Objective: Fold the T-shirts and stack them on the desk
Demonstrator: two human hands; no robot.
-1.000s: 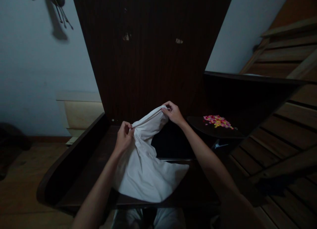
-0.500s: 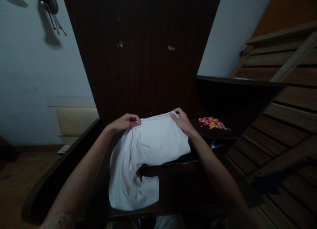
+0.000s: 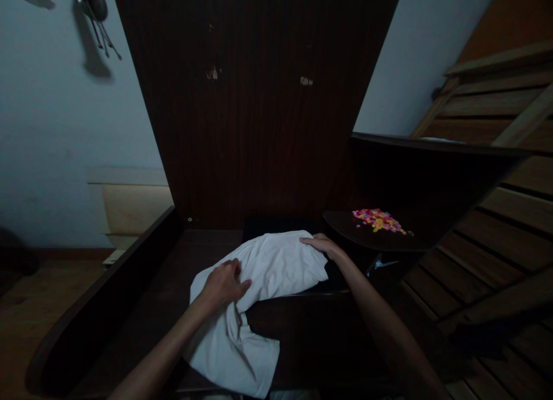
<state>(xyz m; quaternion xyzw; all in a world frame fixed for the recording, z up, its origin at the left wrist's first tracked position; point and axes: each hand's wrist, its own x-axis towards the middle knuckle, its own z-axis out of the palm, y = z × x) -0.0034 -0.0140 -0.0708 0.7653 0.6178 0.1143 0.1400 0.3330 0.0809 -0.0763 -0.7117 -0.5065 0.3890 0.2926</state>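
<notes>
A white garment (image 3: 276,267) lies bunched and bent over the dark desk, one part hanging down toward me to a hemmed end. My left hand (image 3: 224,282) rests over the left bend of the cloth, fingers curled and thumb apart, with no fabric visibly gripped. At the top right edge of the garment, my right hand (image 3: 322,244) has its thumb on the cloth and the other fingers partly hidden behind. Beneath the fabric lies a dark flat object (image 3: 337,278), mostly covered.
The dark wooden desk (image 3: 142,308) has a raised left side edge and a tall back panel (image 3: 259,129). On a shelf to the right sits a pile of small pink, red and yellow pieces (image 3: 378,220). Wooden slats (image 3: 496,233) stand at the far right.
The garment's top edge has dropped toward the desk. My left hand has come off that edge and moved down and nearer me; my right hand has lowered with the cloth.
</notes>
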